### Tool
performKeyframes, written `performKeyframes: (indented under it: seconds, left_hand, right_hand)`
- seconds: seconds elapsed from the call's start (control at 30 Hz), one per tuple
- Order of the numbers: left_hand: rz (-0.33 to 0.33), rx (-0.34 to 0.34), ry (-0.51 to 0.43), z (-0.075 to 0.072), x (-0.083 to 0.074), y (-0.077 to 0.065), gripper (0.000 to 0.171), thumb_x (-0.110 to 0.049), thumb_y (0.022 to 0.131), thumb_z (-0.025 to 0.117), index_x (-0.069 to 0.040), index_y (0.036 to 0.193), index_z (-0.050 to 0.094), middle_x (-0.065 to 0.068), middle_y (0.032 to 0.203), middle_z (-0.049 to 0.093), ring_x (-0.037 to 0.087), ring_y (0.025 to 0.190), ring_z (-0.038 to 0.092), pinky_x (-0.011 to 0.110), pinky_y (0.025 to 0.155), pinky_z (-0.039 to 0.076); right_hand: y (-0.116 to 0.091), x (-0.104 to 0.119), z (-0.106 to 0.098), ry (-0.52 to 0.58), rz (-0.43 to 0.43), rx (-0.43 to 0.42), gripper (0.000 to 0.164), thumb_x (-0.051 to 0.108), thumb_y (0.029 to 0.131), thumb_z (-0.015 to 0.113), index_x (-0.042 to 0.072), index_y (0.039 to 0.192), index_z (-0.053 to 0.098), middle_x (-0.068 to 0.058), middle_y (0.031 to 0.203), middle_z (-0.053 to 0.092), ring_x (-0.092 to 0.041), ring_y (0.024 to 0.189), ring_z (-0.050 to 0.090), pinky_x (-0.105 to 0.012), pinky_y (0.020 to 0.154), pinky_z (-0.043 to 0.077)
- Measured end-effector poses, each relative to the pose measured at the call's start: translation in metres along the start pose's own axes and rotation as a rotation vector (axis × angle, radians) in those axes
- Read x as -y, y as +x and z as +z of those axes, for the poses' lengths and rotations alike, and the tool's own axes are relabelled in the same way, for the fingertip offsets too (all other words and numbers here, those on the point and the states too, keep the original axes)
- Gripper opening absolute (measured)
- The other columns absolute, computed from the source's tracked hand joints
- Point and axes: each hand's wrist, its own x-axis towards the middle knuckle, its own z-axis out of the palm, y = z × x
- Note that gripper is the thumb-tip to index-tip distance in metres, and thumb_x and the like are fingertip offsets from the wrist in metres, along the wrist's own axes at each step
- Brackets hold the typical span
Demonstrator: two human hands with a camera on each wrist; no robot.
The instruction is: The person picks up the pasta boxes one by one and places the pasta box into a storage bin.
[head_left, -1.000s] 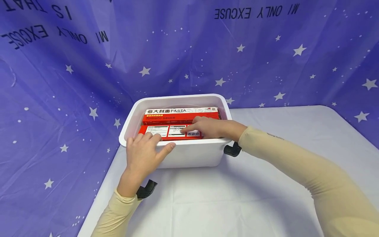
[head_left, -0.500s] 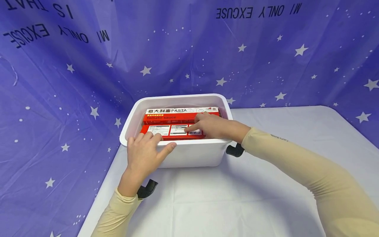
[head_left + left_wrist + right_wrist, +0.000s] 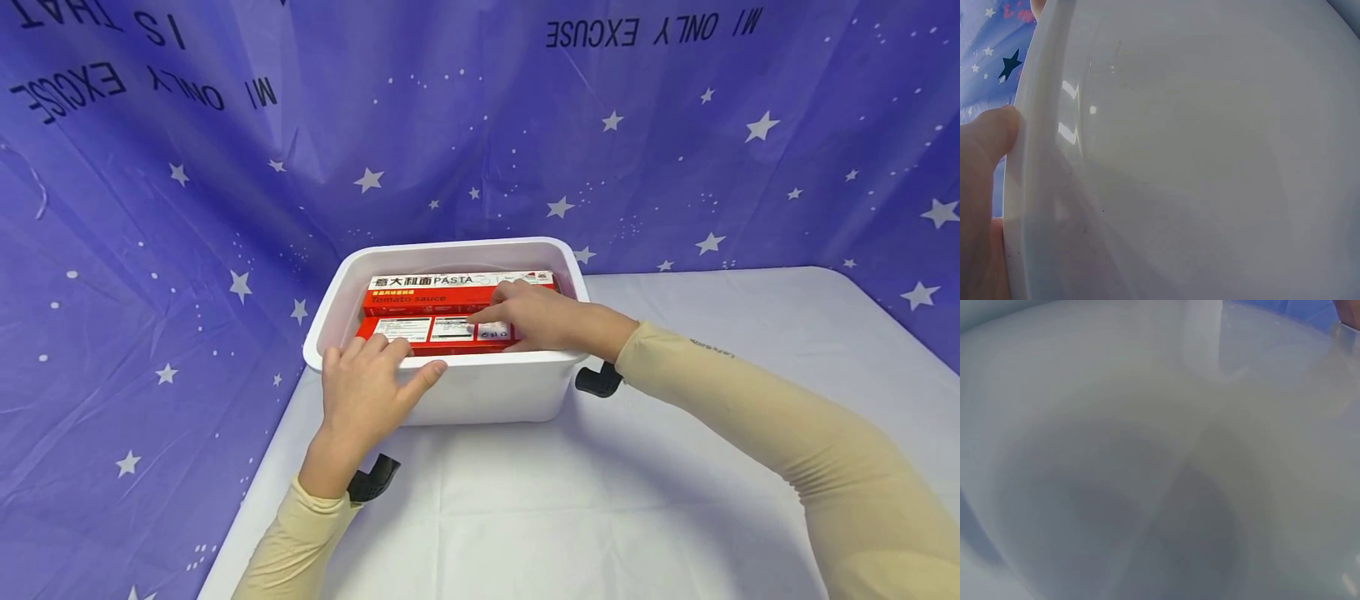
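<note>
Two red-and-white pasta boxes lie side by side inside a white plastic bin (image 3: 480,387). The far pasta box (image 3: 420,296) shows "PASTA" and "Tomato sauce" lettering. White label panels face up on the near pasta box (image 3: 401,329). My left hand (image 3: 363,387) grips the bin's front rim at the left, fingers over the edge and thumb on the outer wall. My right hand (image 3: 543,318) reaches over the right end of the near box, index finger stretched across its top and thumb at its near side. The other right fingers are hidden. Both wrist views mostly show white plastic.
The bin stands on a white-covered table (image 3: 600,500). Behind and to the left hangs a purple curtain (image 3: 480,133) with white stars and printed words. Black wrist mounts (image 3: 597,381) sit by both wrists.
My right index finger has slid back a little over the near box's label, and the thumb now shows at the near side. My left hand and the boxes stay in place.
</note>
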Motion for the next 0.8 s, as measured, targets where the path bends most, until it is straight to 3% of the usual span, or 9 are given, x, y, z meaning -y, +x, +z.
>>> performKeyframes:
  seconds: [0.3, 0.47, 0.6, 0.8]
  left_hand:
    - [0.001, -0.004, -0.015, 0.002, 0.002, 0.001, 0.055, -0.064, 0.089, 0.063, -0.011, 0.098, 0.072, 0.010, 0.090, 0.070, 0.033, 0.091, 0.064, 0.048, 0.075, 0.037]
    - [-0.012, 0.013, -0.024, 0.001, 0.004, 0.001, 0.055, -0.063, 0.089, 0.063, -0.010, 0.100, 0.072, 0.010, 0.093, 0.071, 0.033, 0.093, 0.064, 0.049, 0.076, 0.037]
    - [-0.035, 0.059, -0.044, -0.001, 0.004, 0.000, 0.055, -0.062, 0.090, 0.063, -0.010, 0.104, 0.072, 0.011, 0.097, 0.070, 0.033, 0.096, 0.063, 0.049, 0.077, 0.037]
    - [-0.054, 0.180, -0.125, -0.016, 0.009, 0.004, 0.046, -0.055, 0.093, 0.065, -0.012, 0.110, 0.070, 0.012, 0.103, 0.066, 0.034, 0.096, 0.059, 0.048, 0.078, 0.037]
  right_hand:
    - [-0.010, -0.001, -0.004, -0.006, 0.107, -0.085, 0.057, 0.042, 0.090, 0.075, 0.025, 0.142, 0.061, -0.014, 0.131, 0.063, -0.030, 0.118, 0.060, -0.049, 0.098, 0.047]
    - [-0.024, -0.007, -0.012, -0.001, 0.092, -0.151, 0.051, 0.036, 0.092, 0.072, 0.022, 0.140, 0.063, -0.016, 0.127, 0.064, -0.031, 0.117, 0.058, -0.050, 0.100, 0.046]
    - [-0.041, -0.015, -0.017, 0.003, 0.116, -0.221, 0.049, 0.033, 0.092, 0.073, 0.020, 0.138, 0.065, -0.017, 0.127, 0.063, -0.034, 0.114, 0.059, -0.053, 0.098, 0.046]
    - [-0.071, -0.033, -0.022, 0.021, 0.222, -0.268, 0.047, 0.028, 0.096, 0.070, 0.018, 0.141, 0.062, -0.020, 0.134, 0.060, -0.038, 0.117, 0.057, -0.058, 0.097, 0.044]
